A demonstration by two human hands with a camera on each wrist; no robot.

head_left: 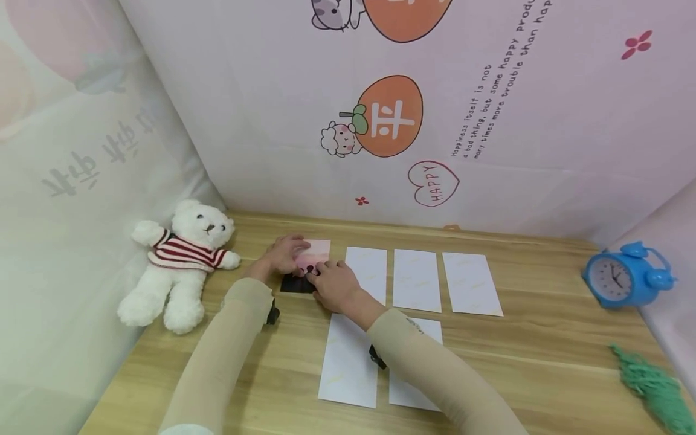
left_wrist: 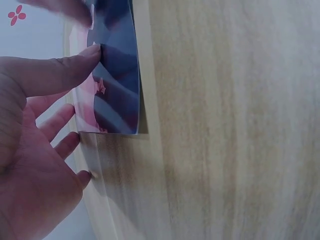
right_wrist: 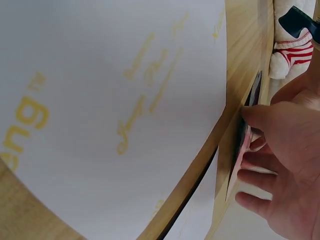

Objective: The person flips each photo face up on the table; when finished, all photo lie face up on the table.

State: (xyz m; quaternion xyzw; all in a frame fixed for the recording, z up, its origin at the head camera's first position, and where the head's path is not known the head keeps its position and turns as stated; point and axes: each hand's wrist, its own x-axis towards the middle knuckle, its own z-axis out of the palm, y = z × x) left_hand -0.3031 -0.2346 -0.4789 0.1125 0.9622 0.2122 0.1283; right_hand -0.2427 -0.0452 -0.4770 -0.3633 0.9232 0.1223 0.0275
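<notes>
A glossy picture card (head_left: 318,249), pink at its far part and dark at its near part, lies at the back left of the wooden table. My left hand (head_left: 285,255) touches its left side; in the left wrist view the thumb (left_wrist: 75,70) rests on the picture and the other fingers spread past its edge. From the right, my right hand (head_left: 338,285) touches the same card (right_wrist: 239,155), fingers fairly straight. Both hands partly cover the picture. White sheets (head_left: 417,281) with faint yellow print lie in a row to the right.
Below that row, two more white sheets (head_left: 348,368) lie partly under my right forearm. A white teddy bear (head_left: 182,260) in a striped sweater sits at the left. At the right stand a blue alarm clock (head_left: 625,275) and a green yarn bundle (head_left: 655,389). A printed wall (head_left: 283,151) closes the back.
</notes>
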